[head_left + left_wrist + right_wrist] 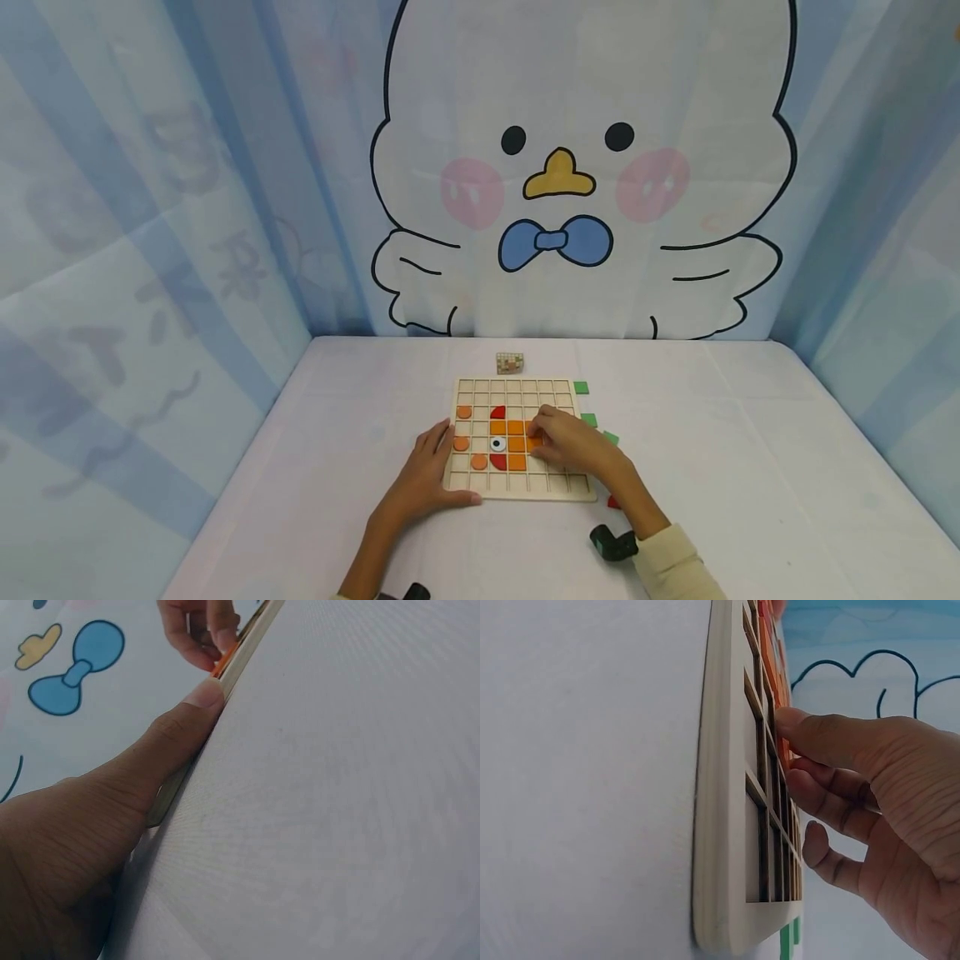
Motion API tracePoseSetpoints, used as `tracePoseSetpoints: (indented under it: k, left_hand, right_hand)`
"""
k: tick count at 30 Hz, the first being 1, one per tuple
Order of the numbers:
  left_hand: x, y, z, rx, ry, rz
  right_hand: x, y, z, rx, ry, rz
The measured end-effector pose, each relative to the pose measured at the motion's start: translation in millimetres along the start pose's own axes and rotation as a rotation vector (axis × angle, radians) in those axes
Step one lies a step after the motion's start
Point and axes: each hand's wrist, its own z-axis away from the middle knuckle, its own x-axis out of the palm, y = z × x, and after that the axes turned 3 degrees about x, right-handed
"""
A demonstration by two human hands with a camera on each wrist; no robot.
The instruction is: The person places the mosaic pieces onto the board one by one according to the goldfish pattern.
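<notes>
A pale wooden grid board (525, 498) lies on the table, holding orange squares (516, 444), red rounded pieces (498, 462), orange discs (479, 462) and a white eye piece (498, 444). At its near left corner rests my left hand (423, 477), fingers straight along the left side and thumb (202, 694) against the front edge. My right hand (573, 439) reaches over the right half of the grid. Its thumb and fingertips pinch an orange square tile (534, 444) beside the other orange squares, partly covered by the fingers.
Green squares (588, 420) lie along the board's right side. A red piece (614, 502) sits by the near right corner, close to the right forearm. Behind the board is a small patterned card (510, 363). A printed curtain (585, 275) hangs past the table's far edge.
</notes>
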Motion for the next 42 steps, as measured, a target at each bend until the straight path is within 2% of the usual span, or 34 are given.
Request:
tracePoseSetpoints:
  k: [6,17,22,30,39,42]
  left_hand:
    - [0.9,-0.2,0.0,0.008,0.005,-0.002]
    - [1.1,-0.3,1.2,-0.004,0.018,-0.003]
    - [0.8,-0.3,0.2,-0.001,0.021,0.001]
    - [1.2,-0.7,-0.5,-0.001,0.016,0.001]
    - [1.2,1.0,-0.2,0.008,0.019,0.001]
    - [1.3,1.3,0.2,0.01,0.015,0.0]
  right_hand:
    - [-3.3,2.8,2.7,-0.01,0.022,-0.006]
    - [-17.2,4.3,10.0,0.083,-0.005,-0.058]
    - [-24.2,8.8,15.3,0.077,0.0,-0.049]
    - [-38.6,17.8,31.6,0.032,0.04,-0.057]
    - [-44.6,33.4,50.9,0.032,0.065,-0.032]
    - [-47.3,35.3,58.5,0.056,0.059,-0.047]
